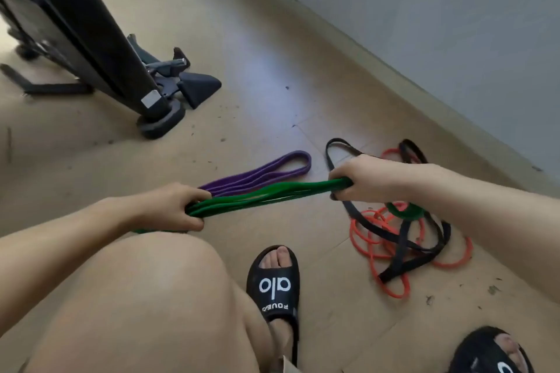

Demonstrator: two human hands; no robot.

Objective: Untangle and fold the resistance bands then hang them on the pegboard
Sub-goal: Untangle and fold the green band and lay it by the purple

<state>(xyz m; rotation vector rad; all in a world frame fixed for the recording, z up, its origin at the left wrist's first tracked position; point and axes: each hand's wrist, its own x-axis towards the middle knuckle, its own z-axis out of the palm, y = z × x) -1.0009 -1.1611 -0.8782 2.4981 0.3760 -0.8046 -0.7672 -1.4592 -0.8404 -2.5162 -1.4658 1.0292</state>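
Now both hands, left (175, 206) and right (360, 179), each gripping the folded green band (266, 195).

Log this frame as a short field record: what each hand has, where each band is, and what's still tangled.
left hand: grips one end of the green band
right hand: grips the other end, band stretched between the hands
purple band: folded, lying on the floor
black band: on the floor, tangled with the orange band
pegboard: not in view
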